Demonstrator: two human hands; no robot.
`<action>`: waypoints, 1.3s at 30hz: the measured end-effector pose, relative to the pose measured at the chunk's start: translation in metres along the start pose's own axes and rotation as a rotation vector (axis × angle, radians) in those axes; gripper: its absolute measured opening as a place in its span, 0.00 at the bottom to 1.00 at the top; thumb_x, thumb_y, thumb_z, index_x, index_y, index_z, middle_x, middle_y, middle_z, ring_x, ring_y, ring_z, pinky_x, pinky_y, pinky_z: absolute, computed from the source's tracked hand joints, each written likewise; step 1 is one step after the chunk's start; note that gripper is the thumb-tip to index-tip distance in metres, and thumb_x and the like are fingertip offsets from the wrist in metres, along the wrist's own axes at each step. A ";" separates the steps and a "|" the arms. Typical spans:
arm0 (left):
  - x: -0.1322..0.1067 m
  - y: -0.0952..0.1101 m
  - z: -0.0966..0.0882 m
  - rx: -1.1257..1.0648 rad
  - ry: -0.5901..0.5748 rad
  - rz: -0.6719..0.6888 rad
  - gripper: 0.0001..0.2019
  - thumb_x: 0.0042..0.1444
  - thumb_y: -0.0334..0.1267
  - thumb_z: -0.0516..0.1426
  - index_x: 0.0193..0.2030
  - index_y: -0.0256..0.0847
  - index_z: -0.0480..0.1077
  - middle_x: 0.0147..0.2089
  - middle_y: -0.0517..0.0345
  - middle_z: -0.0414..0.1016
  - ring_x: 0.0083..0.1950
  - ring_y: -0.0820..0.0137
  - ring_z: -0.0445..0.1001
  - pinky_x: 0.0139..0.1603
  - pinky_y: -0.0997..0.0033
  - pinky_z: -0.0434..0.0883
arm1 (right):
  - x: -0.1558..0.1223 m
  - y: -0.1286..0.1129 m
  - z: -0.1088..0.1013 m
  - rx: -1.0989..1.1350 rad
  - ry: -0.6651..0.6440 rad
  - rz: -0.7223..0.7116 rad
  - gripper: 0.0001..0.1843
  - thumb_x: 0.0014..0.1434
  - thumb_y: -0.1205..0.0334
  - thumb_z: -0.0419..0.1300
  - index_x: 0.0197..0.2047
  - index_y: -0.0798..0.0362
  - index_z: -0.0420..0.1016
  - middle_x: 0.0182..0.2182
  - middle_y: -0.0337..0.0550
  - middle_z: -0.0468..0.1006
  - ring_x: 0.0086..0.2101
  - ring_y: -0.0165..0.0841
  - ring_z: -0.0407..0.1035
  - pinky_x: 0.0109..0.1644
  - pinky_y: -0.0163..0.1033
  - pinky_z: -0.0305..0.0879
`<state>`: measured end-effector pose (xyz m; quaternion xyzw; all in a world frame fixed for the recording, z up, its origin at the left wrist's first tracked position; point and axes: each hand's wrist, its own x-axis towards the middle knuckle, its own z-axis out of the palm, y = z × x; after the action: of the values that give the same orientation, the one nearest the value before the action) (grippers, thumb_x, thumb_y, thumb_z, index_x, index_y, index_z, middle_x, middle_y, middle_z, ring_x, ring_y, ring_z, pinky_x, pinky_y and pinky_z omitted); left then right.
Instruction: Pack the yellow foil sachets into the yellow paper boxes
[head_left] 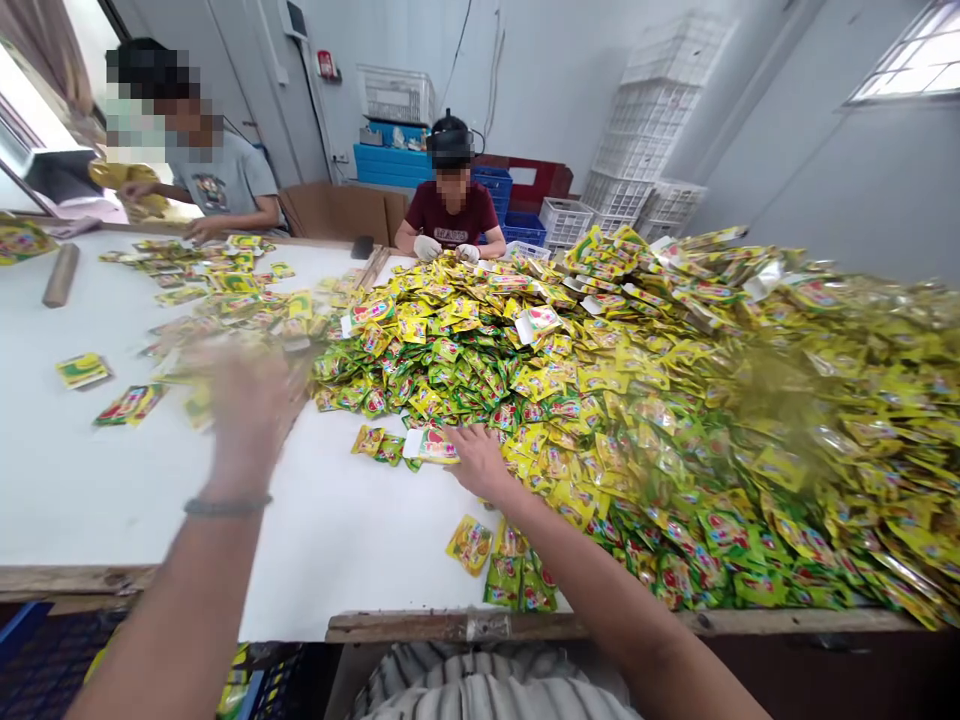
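Note:
My left hand (251,405) is smeared by motion over the left part of the white table, near scattered yellow packets; its fingers cannot be made out. A small printed carton (431,446) with a white open flap lies at the near edge of the heap. My right hand (480,462) grips the right end of this carton, fingers over it and thumb at its near side. Beside the carton's left end are yellow and green sachets (379,443). Several more sachets (470,544) lie closer to me, below my right wrist.
A large heap of sachets and cartons (675,420) covers the table's right side. Two flat packs (129,404) and a wooden roller-like piece (61,275) lie left. Two people (452,215) work across the table. White crates (637,130) stand stacked behind. A wooden edge (405,627) borders the table (330,540).

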<state>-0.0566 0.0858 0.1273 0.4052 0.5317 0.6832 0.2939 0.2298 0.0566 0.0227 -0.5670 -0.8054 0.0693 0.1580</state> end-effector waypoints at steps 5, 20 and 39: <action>-0.115 -0.067 0.018 0.179 -0.379 -0.587 0.28 0.33 0.60 0.67 0.30 0.34 0.73 0.29 0.50 0.78 0.29 0.64 0.76 0.32 0.65 0.73 | -0.026 -0.022 0.016 0.044 0.054 0.040 0.31 0.55 0.49 0.64 0.58 0.55 0.66 0.47 0.54 0.76 0.48 0.47 0.66 0.52 0.48 0.60; -0.132 -0.079 -0.054 0.010 0.003 -0.616 0.25 0.37 0.45 0.68 0.42 0.37 0.70 0.25 0.60 0.77 0.26 0.66 0.76 0.24 0.73 0.69 | 0.066 -0.084 0.082 -0.071 -0.058 -0.446 0.25 0.67 0.51 0.50 0.62 0.54 0.62 0.63 0.53 0.63 0.62 0.43 0.55 0.63 0.52 0.51; -0.155 -0.082 -0.021 -0.002 -0.380 -0.660 0.29 0.34 0.53 0.69 0.42 0.36 0.76 0.33 0.56 0.81 0.30 0.67 0.75 0.31 0.72 0.69 | -0.038 -0.023 0.022 0.930 -0.095 0.288 0.14 0.46 0.53 0.66 0.29 0.52 0.69 0.22 0.35 0.69 0.25 0.30 0.64 0.31 0.35 0.62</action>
<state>0.0001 -0.0321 0.0089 0.3313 0.5690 0.4648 0.5920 0.2135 0.0148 0.0016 -0.5381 -0.6088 0.4688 0.3464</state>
